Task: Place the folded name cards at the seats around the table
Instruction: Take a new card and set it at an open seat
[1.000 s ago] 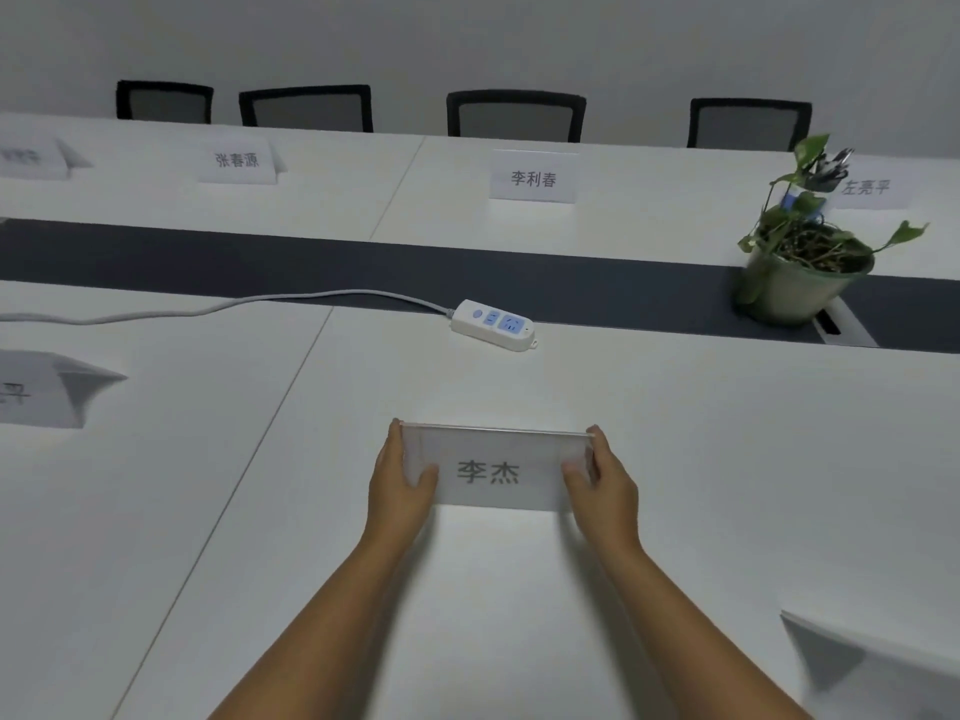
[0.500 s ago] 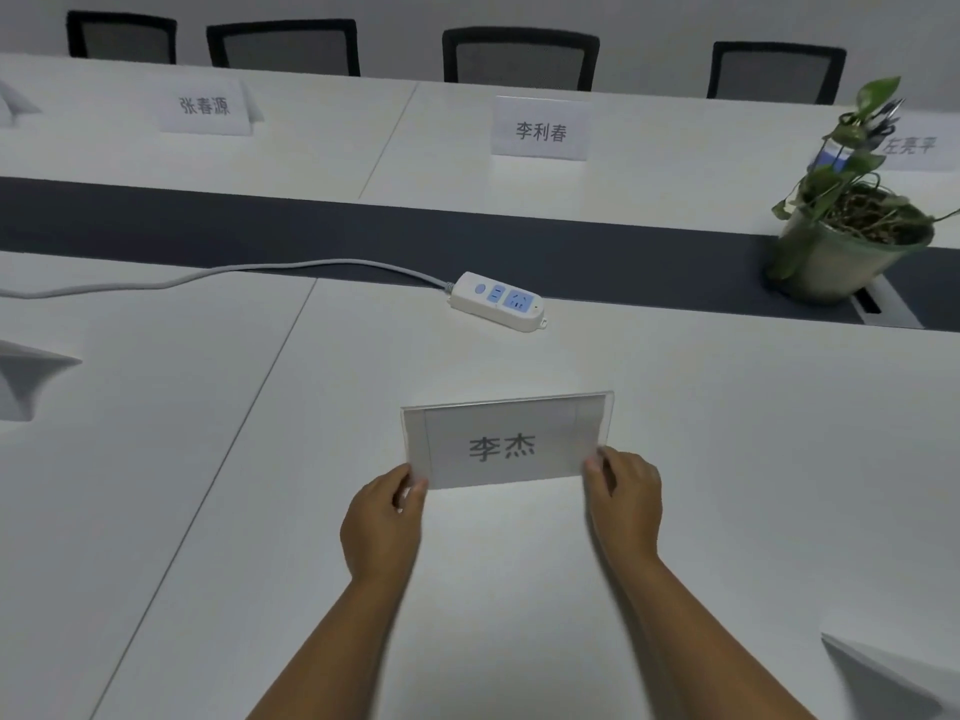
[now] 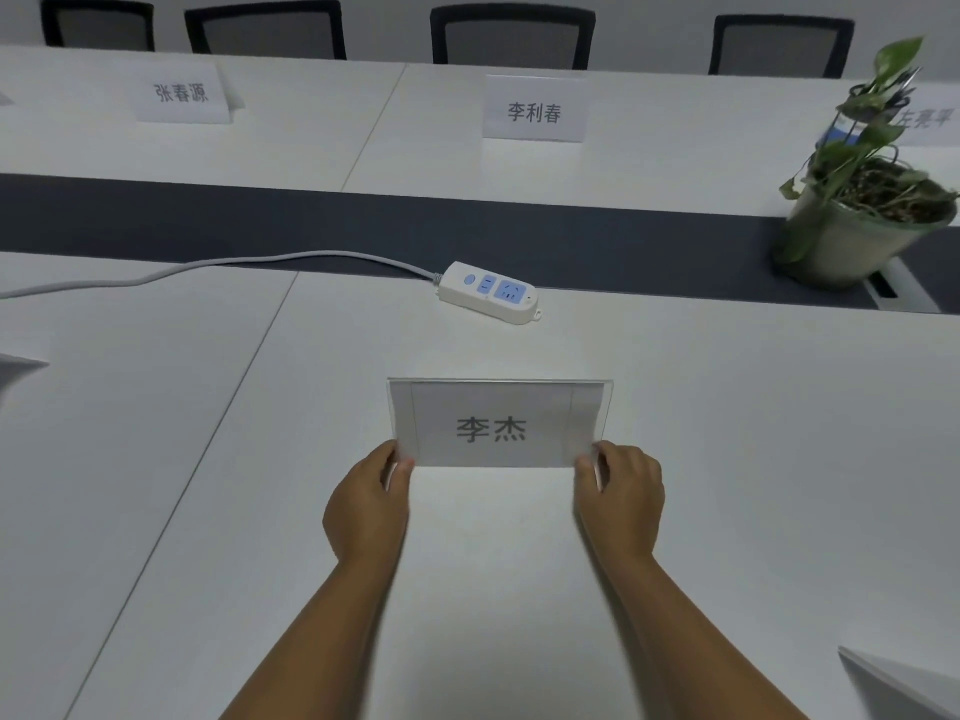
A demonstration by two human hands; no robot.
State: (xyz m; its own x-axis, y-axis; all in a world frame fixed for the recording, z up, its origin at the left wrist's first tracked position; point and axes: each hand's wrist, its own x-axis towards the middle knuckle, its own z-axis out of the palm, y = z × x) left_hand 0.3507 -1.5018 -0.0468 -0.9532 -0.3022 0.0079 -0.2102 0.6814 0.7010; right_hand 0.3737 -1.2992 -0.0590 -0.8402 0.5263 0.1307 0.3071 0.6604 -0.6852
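A clear-sleeved name card (image 3: 498, 423) with two printed characters stands on the white table (image 3: 727, 459) in front of me. My left hand (image 3: 366, 504) pinches its lower left corner. My right hand (image 3: 621, 498) pinches its lower right corner. Across the dark centre strip, three more name cards stand at the far seats: one at the left (image 3: 182, 93), one in the middle (image 3: 534, 110), and one at the right (image 3: 927, 119) partly hidden by a plant.
A white power strip (image 3: 488, 292) with its cable (image 3: 208, 267) lies beyond the card. A potted plant (image 3: 862, 200) stands at the right. Other cards' corners show at the left edge (image 3: 15, 368) and the lower right (image 3: 904, 688). Several black chairs (image 3: 511, 36) line the far side.
My hands slid from the card's side edges down to its lower corners and drew back toward me. The card stands nearer and squarer in view.
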